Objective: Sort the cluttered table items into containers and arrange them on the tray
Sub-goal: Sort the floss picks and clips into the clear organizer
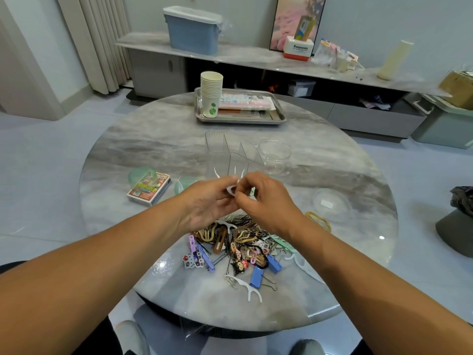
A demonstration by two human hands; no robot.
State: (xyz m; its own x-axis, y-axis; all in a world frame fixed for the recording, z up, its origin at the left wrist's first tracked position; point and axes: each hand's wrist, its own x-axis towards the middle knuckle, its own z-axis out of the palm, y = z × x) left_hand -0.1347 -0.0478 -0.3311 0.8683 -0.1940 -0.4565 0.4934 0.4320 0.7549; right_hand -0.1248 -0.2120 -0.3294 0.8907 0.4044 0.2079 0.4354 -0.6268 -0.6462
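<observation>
Holding a small bundle of white floss picks (231, 187) between both hands, I work above the heap of clutter, with the items described from left to right.

At far left on the table (153, 139) lies a card box (149, 188), beside green lids (139, 174). It looks rigid and light; I would grip it across its long edges.

My left hand (207, 203) is partly closed, thumb and fingertips pinching the floss picks. These are very light, thin plastic that flexes, with sharp tails; I hold them at the stems, aligned, not by the thread end.

My right hand (266, 198) has its fingers curled onto the same bundle from the other side. How many picks it holds I cannot tell.

Below the hands sits the mixed pile (238, 247): hair clips, bobby pins, blue binder clips (257, 276) and loose picks (249, 288). Pins are slippery and tangle; I judge they should be gathered in bunches.

Beyond the hands stand a clear divided holder (230, 152) and a clear round jar (275, 155), both probably brittle and easily tipped. A clear lid (331, 204) lies to the right. The metal tray (279, 116) sits at the far side, holding paper cups (211, 96).
</observation>
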